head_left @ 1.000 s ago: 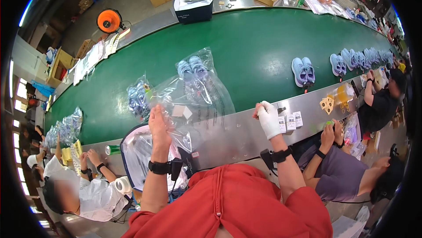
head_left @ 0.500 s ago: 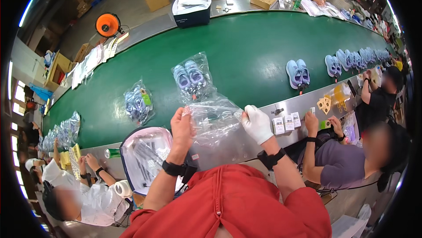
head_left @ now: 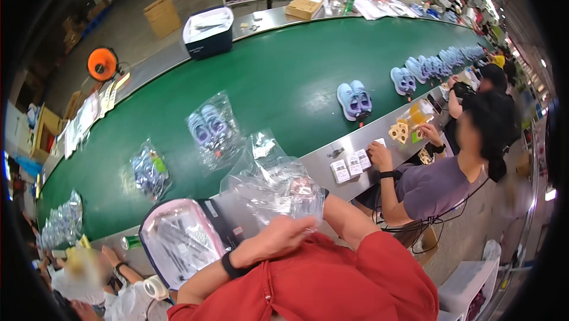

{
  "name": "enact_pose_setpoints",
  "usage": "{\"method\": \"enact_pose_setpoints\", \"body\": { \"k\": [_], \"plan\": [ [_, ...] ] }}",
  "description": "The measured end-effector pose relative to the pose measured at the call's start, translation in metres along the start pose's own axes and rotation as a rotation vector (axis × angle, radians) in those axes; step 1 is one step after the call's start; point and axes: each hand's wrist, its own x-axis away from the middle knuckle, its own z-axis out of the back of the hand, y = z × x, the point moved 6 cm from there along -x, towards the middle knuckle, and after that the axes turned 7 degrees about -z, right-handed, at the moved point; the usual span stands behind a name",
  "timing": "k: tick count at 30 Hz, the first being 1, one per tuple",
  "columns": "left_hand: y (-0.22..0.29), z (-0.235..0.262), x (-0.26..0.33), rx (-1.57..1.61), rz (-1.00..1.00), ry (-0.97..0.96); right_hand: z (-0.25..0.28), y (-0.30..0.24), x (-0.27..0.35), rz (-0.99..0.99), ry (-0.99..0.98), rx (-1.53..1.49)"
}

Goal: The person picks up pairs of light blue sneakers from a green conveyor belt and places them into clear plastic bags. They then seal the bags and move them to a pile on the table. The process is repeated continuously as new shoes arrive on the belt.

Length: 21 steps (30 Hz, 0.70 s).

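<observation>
Left hand (head_left: 287, 234) at the lower edge of a clear plastic bag (head_left: 261, 173), fingers pinching the film. Right hand (head_left: 304, 189) seen through crumpled film; cannot tell whether its fingers are spread or closed. Bag lies over the steel ledge (head_left: 323, 164), near the red garment (head_left: 349, 279). Bagged light-blue sneakers (head_left: 210, 127) beyond, on green conveyor belt (head_left: 284, 78).

Left hand (head_left: 285, 236) now drawn in against red shirt (head_left: 338, 273). Clear bag (head_left: 261, 188), earlier stretched between both hands, now spread loosely just beyond shirt; right hand (head_left: 303, 188) now behind film, possibly inside.
</observation>
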Motion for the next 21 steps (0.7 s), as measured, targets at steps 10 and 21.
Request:
{"method": "enact_pose_setpoints", "body": {
  "k": [10,21],
  "plan": [
    [-0.068,0.119,-0.001,-0.088,0.083,0.938,0.005,-0.041,0.007,0.199,-0.393,-0.242],
    [-0.079,0.100,-0.063,-0.084,0.200,0.871,0.096,0.188,-0.023,-0.476,0.147,-0.784]
  ]
}}
